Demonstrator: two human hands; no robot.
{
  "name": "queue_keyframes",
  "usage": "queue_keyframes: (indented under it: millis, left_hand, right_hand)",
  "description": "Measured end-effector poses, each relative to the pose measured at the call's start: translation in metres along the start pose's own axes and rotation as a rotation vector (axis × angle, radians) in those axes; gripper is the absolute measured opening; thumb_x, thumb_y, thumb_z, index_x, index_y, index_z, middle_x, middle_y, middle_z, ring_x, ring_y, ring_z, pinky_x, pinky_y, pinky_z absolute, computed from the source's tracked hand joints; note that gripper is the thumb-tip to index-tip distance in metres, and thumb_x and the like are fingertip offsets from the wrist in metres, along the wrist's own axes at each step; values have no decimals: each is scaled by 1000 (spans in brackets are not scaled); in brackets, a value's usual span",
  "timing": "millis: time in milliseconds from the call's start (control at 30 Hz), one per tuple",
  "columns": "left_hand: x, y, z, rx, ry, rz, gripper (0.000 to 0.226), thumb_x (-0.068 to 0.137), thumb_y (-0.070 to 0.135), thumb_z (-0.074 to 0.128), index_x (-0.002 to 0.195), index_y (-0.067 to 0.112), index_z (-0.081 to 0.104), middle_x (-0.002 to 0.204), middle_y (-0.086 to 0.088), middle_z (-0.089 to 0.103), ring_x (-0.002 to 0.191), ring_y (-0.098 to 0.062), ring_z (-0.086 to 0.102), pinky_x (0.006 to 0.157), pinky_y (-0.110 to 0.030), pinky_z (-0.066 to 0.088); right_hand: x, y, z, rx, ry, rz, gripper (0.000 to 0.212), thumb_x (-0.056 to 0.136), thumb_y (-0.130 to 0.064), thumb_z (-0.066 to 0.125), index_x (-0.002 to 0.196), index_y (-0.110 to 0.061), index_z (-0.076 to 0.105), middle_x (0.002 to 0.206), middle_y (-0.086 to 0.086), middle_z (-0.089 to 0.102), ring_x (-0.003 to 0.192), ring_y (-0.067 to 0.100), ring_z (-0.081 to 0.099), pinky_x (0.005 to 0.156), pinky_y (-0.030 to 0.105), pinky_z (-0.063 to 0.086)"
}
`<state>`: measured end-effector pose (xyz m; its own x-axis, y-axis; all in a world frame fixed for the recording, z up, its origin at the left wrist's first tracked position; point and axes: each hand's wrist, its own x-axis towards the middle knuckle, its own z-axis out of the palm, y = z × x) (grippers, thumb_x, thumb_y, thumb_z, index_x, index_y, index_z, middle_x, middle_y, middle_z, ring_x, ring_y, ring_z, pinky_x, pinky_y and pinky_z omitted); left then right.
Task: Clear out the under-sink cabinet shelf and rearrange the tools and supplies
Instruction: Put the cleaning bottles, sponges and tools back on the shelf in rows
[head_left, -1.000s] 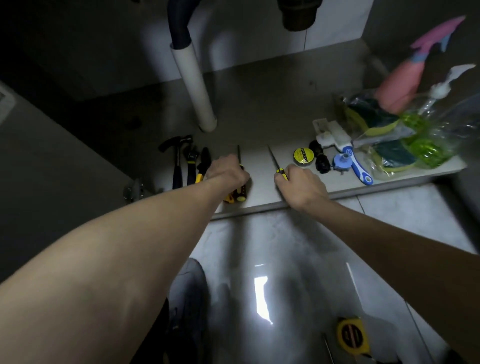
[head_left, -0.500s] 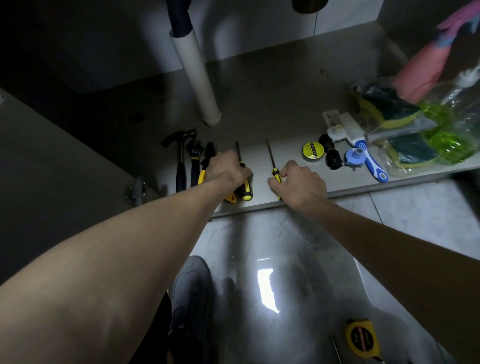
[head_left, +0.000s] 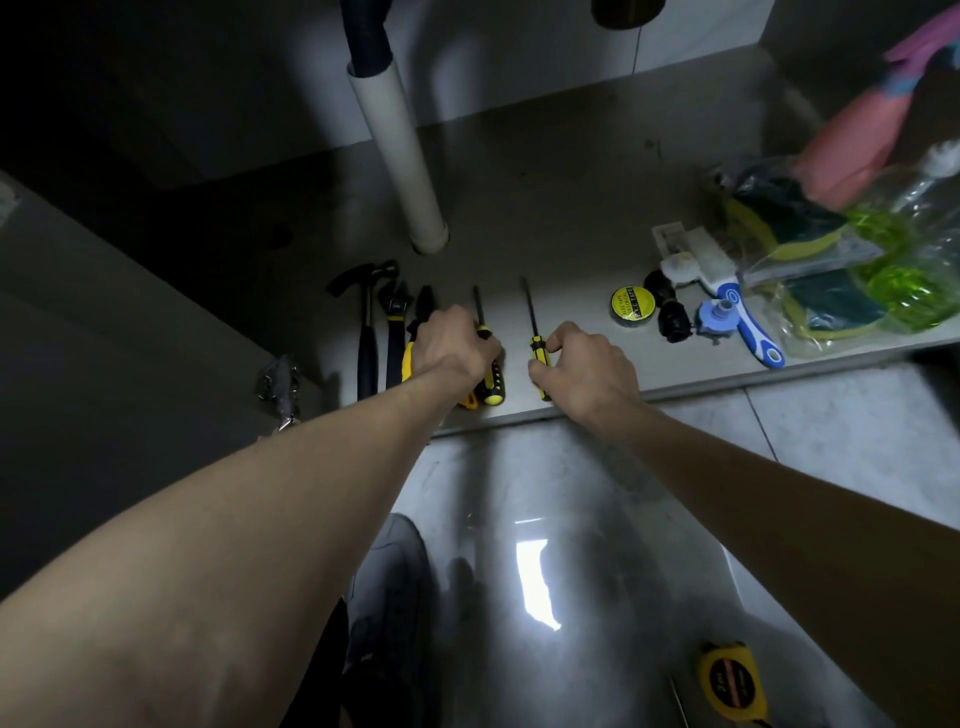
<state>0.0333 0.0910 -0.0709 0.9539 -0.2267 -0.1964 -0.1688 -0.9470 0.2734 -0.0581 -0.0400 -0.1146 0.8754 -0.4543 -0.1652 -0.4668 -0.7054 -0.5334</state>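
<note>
On the grey cabinet shelf (head_left: 571, 218) tools lie in a row near the front edge: a black hammer (head_left: 366, 322), a black wrench (head_left: 396, 322), yellow-handled pliers (head_left: 422, 317), and two yellow-and-black screwdrivers. My left hand (head_left: 452, 345) lies over the left screwdriver (head_left: 479, 317) and the pliers' handles, fingers curled on the screwdriver's handle. My right hand (head_left: 582, 366) pinches the handle of the thin right screwdriver (head_left: 532, 325), which lies flat with its tip pointing to the back.
A white drain pipe (head_left: 400, 156) stands behind the tools. To the right lie a yellow tape roll (head_left: 632, 305), black fittings (head_left: 670, 312), a blue-handled brush (head_left: 748, 322), bagged sponges (head_left: 831, 270) and a pink spray bottle (head_left: 857, 140). A yellow tape measure (head_left: 732, 686) lies on the tiled floor.
My right hand has swung the thin screwdriver from a slant to lie parallel with the other one, closer to the row. My left hand has stayed on the left screwdriver.
</note>
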Motion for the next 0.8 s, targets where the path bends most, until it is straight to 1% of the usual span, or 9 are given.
queue_keyframes:
  millis: [67,167,233,333,467,567,667,733,800]
  left_hand:
    - [-2,-1,-1,-8,26,-3,24,82,38,67,71,20,57,85,-6,63,91,-32,64,63,-30,42]
    - [-6,-6,-3,-51,96,-46,29,86,45,56,90,20,70,96,-7,70,95,-32,65,68,-31,43]
    - [-12,-13,-5,-93,138,-85,32,88,47,48,96,23,68,97,-7,70,96,-33,64,69,-33,41]
    - [-30,-25,-5,-104,179,-127,33,90,51,43,93,24,63,94,-7,69,93,-34,63,69,-34,39]
    - [-60,-37,-1,-119,205,-128,24,89,41,42,92,24,59,84,-6,66,83,-34,60,72,-37,48]
    - [-78,-42,1,-125,219,-111,20,89,37,43,89,23,57,75,-3,63,73,-31,56,64,-35,42]
    - [-95,-45,3,-133,229,-98,19,90,37,44,87,23,57,64,3,52,67,-27,50,61,-33,35]
    - [-109,-47,8,-161,197,-82,18,91,38,44,86,26,55,63,7,49,67,-25,51,61,-33,36]
    - [-127,-48,18,-185,120,-58,15,91,39,45,86,27,53,67,6,51,69,-25,51,61,-32,36]
  right_hand:
    - [3,-5,4,14,8,-3,37,85,-47,62,113,-23,60,100,6,70,94,34,63,68,33,40]
    - [7,-12,10,21,11,-5,37,84,-47,62,112,-24,60,102,7,69,95,35,63,68,33,39]
    - [8,-17,13,25,9,-7,38,84,-48,61,113,-24,60,103,7,69,95,35,64,67,33,40]
    - [7,-23,17,15,8,-21,37,86,-49,62,113,-23,60,103,7,69,95,35,64,67,34,41]
    - [6,-26,15,-1,-2,-31,37,88,-50,61,113,-22,60,104,7,69,95,34,64,66,34,40]
    - [4,-28,12,12,-32,-36,39,89,-52,56,114,-22,60,106,8,69,96,33,64,68,35,43]
    - [-9,-26,4,65,-51,0,41,90,-52,51,118,-23,60,110,9,69,102,36,63,73,36,45]
    - [-27,-19,-5,90,-36,2,35,92,-49,48,114,-25,60,106,8,69,99,36,63,76,37,46]
    - [-54,-5,-14,131,-18,-11,25,95,-43,46,105,-26,61,97,5,70,94,34,63,74,36,48]
